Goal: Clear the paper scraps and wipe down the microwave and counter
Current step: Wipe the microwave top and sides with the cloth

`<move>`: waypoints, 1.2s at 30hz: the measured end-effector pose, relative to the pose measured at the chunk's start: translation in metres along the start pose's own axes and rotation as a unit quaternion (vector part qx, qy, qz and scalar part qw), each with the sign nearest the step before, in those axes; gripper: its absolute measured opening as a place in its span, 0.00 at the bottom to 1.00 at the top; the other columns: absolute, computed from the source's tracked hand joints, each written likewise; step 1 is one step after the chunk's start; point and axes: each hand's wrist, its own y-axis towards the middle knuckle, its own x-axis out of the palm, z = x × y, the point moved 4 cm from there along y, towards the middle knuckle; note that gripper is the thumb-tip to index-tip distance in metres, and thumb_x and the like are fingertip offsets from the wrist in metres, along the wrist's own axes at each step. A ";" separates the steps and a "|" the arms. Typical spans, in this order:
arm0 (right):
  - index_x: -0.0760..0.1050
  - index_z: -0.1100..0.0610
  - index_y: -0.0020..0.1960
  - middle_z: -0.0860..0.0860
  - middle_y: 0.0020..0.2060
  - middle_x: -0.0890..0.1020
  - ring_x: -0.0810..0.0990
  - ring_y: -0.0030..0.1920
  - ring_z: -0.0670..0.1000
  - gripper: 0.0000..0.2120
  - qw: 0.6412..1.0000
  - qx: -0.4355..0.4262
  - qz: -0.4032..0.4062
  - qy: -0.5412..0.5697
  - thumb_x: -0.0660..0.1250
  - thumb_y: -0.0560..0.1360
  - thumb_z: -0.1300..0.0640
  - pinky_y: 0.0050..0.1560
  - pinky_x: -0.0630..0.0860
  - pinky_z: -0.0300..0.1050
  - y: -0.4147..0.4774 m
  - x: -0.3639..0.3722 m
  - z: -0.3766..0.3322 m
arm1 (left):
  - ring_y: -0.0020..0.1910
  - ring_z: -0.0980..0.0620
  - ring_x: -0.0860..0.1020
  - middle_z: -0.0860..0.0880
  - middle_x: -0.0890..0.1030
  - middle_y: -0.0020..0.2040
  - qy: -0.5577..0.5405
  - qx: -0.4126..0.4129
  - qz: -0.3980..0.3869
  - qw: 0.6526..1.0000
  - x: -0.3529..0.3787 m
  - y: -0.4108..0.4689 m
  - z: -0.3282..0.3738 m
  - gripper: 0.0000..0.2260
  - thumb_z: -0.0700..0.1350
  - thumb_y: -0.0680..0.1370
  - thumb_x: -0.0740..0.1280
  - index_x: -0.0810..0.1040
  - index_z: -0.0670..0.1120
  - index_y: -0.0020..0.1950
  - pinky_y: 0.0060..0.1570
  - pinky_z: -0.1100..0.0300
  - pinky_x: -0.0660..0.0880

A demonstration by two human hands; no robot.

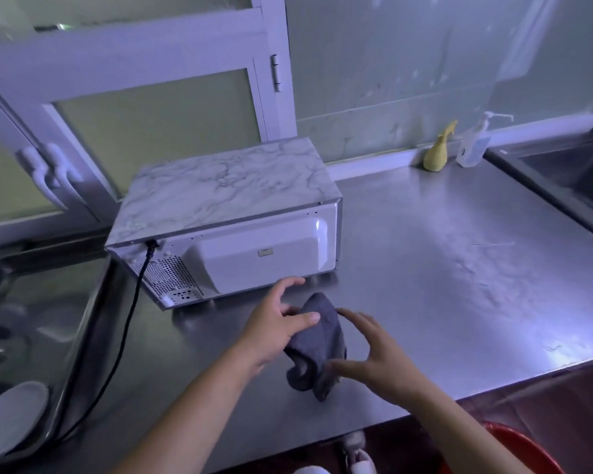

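Observation:
A white microwave (pixel 226 213) with a marble-patterned top stands on the steel counter (pixel 442 268), its back panel turned toward me. A crumpled grey cloth (pixel 317 347) sits in front of it, near the counter's front edge. My left hand (pixel 274 326) grips the cloth's upper part, thumb laid across it. My right hand (pixel 374 354) is spread open beside the cloth, its fingers touching the cloth's right and lower folds. No paper scraps are visible.
A black power cord (pixel 131 323) runs from the microwave's back down to the left. A sink (pixel 31 302) with a white plate (pixel 11 419) lies left. A yellow bottle (pixel 437 152) and a clear pump dispenser (pixel 473 145) stand at the wall. A red basin (pixel 524 449) is below.

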 end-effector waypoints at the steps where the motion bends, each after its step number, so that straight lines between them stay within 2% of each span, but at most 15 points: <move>1: 0.68 0.43 0.74 0.40 0.67 0.70 0.70 0.67 0.41 0.38 0.998 0.020 0.000 0.059 0.80 0.67 0.48 0.66 0.67 0.40 0.006 -0.005 0.005 | 0.48 0.45 0.82 0.41 0.84 0.50 0.000 0.007 0.027 1.000 0.009 0.006 0.005 0.21 0.43 0.73 0.77 0.76 0.63 0.58 0.51 0.52 0.79; 3: 0.73 0.44 0.70 0.43 0.66 0.77 0.76 0.66 0.46 0.33 0.966 0.093 -0.040 0.237 0.79 0.67 0.47 0.64 0.74 0.46 0.018 -0.016 0.021 | 0.50 0.46 0.83 0.43 0.85 0.50 -0.027 0.011 0.067 0.997 0.026 0.016 0.012 0.17 0.40 0.75 0.75 0.78 0.57 0.59 0.52 0.52 0.79; 5: 0.75 0.42 0.68 0.44 0.64 0.80 0.81 0.62 0.50 0.28 0.912 0.125 -0.105 0.376 0.74 0.68 0.42 0.59 0.78 0.51 0.026 -0.027 0.033 | 0.51 0.46 0.83 0.44 0.86 0.50 -0.051 0.006 0.045 0.998 0.044 0.025 0.018 0.17 0.40 0.75 0.75 0.78 0.54 0.60 0.53 0.50 0.79; 10: 0.82 0.39 0.57 0.41 0.57 0.85 0.82 0.58 0.41 0.25 0.902 0.113 -0.152 0.388 0.73 0.62 0.31 0.58 0.72 0.46 0.060 -0.063 0.050 | 0.53 0.49 0.82 0.41 0.84 0.56 -0.071 -0.004 -0.017 0.997 0.080 0.052 0.033 0.18 0.42 0.73 0.73 0.78 0.54 0.62 0.53 0.55 0.78; 13: 0.83 0.50 0.60 0.55 0.60 0.84 0.83 0.60 0.55 0.28 0.838 0.141 -0.185 0.494 0.76 0.65 0.37 0.64 0.75 0.53 0.070 -0.060 0.070 | 0.55 0.48 0.82 0.43 0.83 0.59 -0.159 -0.051 -0.009 0.986 0.099 0.059 0.018 0.20 0.37 0.74 0.72 0.77 0.51 0.63 0.50 0.56 0.78; 16: 0.81 0.57 0.63 0.63 0.59 0.82 0.84 0.53 0.62 0.27 0.791 0.123 -0.191 0.568 0.76 0.69 0.45 0.52 0.80 0.55 0.085 -0.062 0.074 | 0.54 0.48 0.82 0.41 0.82 0.61 -0.183 -0.079 0.043 0.979 0.105 0.074 0.004 0.20 0.32 0.77 0.67 0.75 0.49 0.65 0.46 0.56 0.79; 19: 0.79 0.60 0.62 0.68 0.56 0.82 0.82 0.48 0.64 0.25 0.796 0.123 -0.159 0.571 0.77 0.67 0.56 0.48 0.74 0.57 0.097 -0.055 0.074 | 0.49 0.49 0.82 0.38 0.82 0.58 -0.064 -0.085 0.109 0.988 0.102 0.085 -0.007 0.17 0.30 0.77 0.66 0.76 0.47 0.61 0.45 0.54 0.80; 21: 0.81 0.57 0.59 0.65 0.52 0.84 0.82 0.46 0.60 0.21 0.797 0.124 -0.144 0.573 0.75 0.66 0.60 0.44 0.76 0.52 0.101 -0.051 0.082 | 0.51 0.50 0.81 0.42 0.82 0.58 0.042 -0.070 0.145 0.986 0.096 0.088 -0.012 0.20 0.33 0.73 0.73 0.77 0.50 0.59 0.53 0.55 0.78; 23: 0.82 0.55 0.57 0.61 0.50 0.84 0.82 0.45 0.57 0.19 0.787 0.115 -0.160 0.585 0.72 0.66 0.61 0.41 0.77 0.47 0.108 -0.058 0.092 | 0.60 0.53 0.79 0.53 0.80 0.62 0.117 -0.057 0.100 0.987 0.095 0.097 -0.006 0.28 0.39 0.67 0.76 0.75 0.55 0.64 0.62 0.57 0.75; 25: 0.81 0.59 0.61 0.62 0.54 0.83 0.81 0.48 0.58 0.22 0.758 0.110 -0.211 0.607 0.66 0.67 0.59 0.44 0.78 0.47 0.119 -0.067 0.101 | 0.66 0.58 0.75 0.59 0.77 0.66 0.154 -0.067 -0.021 0.986 0.097 0.109 0.005 0.33 0.39 0.67 0.76 0.73 0.61 0.68 0.66 0.57 0.72; 27: 0.80 0.64 0.62 0.64 0.58 0.81 0.81 0.54 0.60 0.26 0.724 0.106 -0.257 0.631 0.58 0.68 0.60 0.51 0.79 0.49 0.128 -0.074 0.103 | 0.72 0.63 0.66 0.64 0.70 0.72 0.307 -0.042 -0.095 0.946 0.095 0.119 0.020 0.36 0.40 0.68 0.75 0.70 0.67 0.70 0.73 0.60 0.63; 29: 0.80 0.65 0.62 0.65 0.62 0.80 0.80 0.60 0.60 0.27 0.724 0.089 -0.276 0.626 0.54 0.67 0.66 0.59 0.78 0.48 0.134 -0.074 0.103 | 0.73 0.66 0.56 0.67 0.60 0.73 0.498 0.037 -0.105 0.860 0.093 0.127 0.033 0.37 0.41 0.68 0.72 0.66 0.69 0.71 0.73 0.66 0.54; 30: 0.79 0.65 0.63 0.65 0.63 0.79 0.79 0.62 0.61 0.29 0.731 0.073 -0.276 0.620 0.54 0.66 0.69 0.61 0.76 0.49 0.135 -0.074 0.100 | 0.73 0.65 0.55 0.67 0.59 0.72 0.536 0.071 -0.118 0.833 0.097 0.128 0.038 0.37 0.39 0.68 0.70 0.66 0.69 0.70 0.72 0.67 0.52; 33: 0.76 0.58 0.68 0.63 0.66 0.77 0.77 0.62 0.61 0.34 0.718 0.081 -0.271 0.637 0.59 0.64 0.72 0.59 0.73 0.54 0.135 -0.069 0.102 | 0.73 0.59 0.60 0.63 0.66 0.70 0.522 0.132 -0.147 0.830 0.105 0.132 0.048 0.29 0.37 0.67 0.69 0.73 0.62 0.62 0.73 0.59 0.58; 36: 0.72 0.56 0.73 0.57 0.71 0.75 0.76 0.68 0.59 0.34 0.705 0.085 -0.294 0.640 0.63 0.67 0.71 0.57 0.77 0.49 0.130 -0.068 0.107 | 0.69 0.56 0.68 0.62 0.74 0.63 0.459 0.133 -0.152 0.865 0.099 0.140 0.052 0.18 0.39 0.66 0.73 0.81 0.54 0.54 0.69 0.53 0.63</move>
